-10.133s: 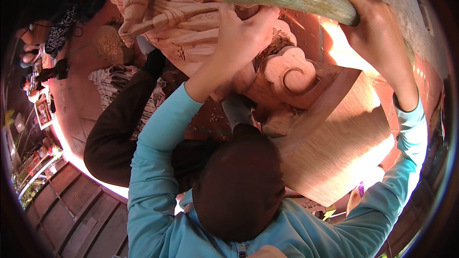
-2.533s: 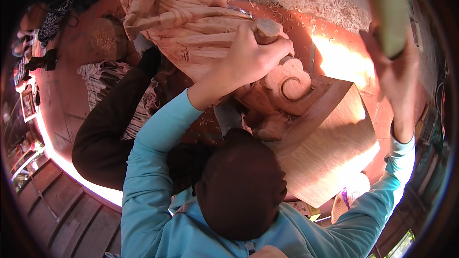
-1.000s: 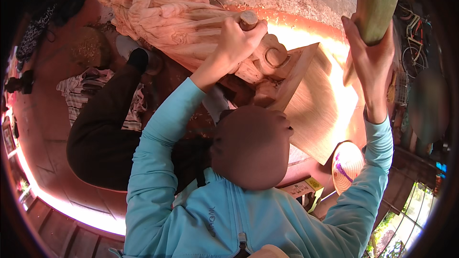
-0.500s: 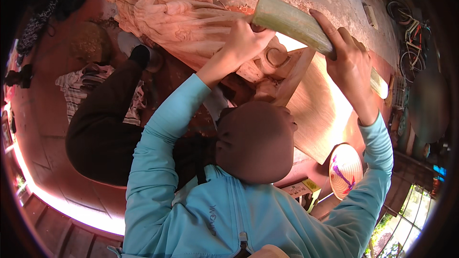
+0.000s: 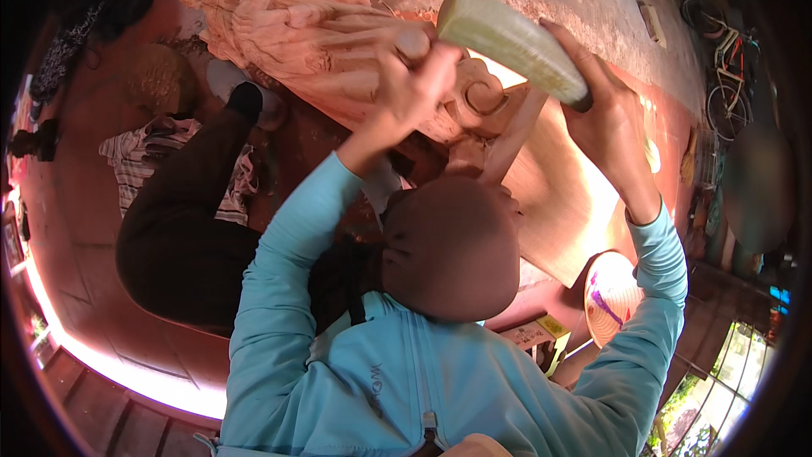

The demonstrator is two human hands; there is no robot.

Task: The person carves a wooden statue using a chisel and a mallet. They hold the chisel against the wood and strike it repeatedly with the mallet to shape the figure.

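A pale green wooden mallet [image 5: 507,42] is in my right hand [image 5: 605,114], its thick head pointing up and left above the wood. My fingers are closed round it. To the left, my left hand [image 5: 414,85] makes a blurred fist round a tool handle with a round end [image 5: 413,44]; the tool's other end is hidden. Beneath both hands lies a large carved wooden figure [image 5: 288,51] with draped folds. A carved scroll [image 5: 486,91] sits at its near right end, just below the mallet.
A broad wooden board [image 5: 550,203], partly in bright light, lies right of the carving. Near my right forearm are a conical straw hat [image 5: 613,296] and a small box [image 5: 537,334]. Striped cloth [image 5: 139,161] lies at left by my outstretched leg. A bicycle [image 5: 727,85] stands far right.
The mallet has shifted slightly left and up, its head tilting more toward me. My left fist has moved left and turned, bringing the round handle end into view.
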